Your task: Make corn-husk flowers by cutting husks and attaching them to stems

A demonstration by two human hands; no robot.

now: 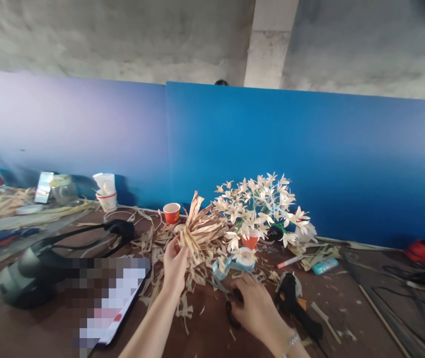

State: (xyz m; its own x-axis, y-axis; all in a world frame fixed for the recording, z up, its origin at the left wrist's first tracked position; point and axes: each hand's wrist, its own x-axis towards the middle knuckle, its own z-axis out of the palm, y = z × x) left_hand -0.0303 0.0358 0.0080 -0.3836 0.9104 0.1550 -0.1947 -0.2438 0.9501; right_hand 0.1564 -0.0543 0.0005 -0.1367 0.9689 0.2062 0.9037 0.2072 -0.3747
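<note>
Between the bent fingers of my left hand (175,261) is the lower end of a bundle of dried corn husk strips (201,226), its strips fanning up and to the right. My right hand (255,301) closes over the black handles of a pair of scissors (232,313), low at the tabletop, blades pointing up and left. Just beyond that hand lies a roll of pale blue tape (245,258) with a loose end curling left. Cream husk flowers (257,204) on green and blue stems rise from an orange paper cup (250,239).
A black glue gun (296,303) lies right of my right hand, near a marker (289,262) and a turquoise packet (325,266). Husk scraps litter the brown table (212,333). At left are a phone (119,303), a grey-green device with straps (29,273) and paper cups (171,214). Blue panels (290,139) stand behind.
</note>
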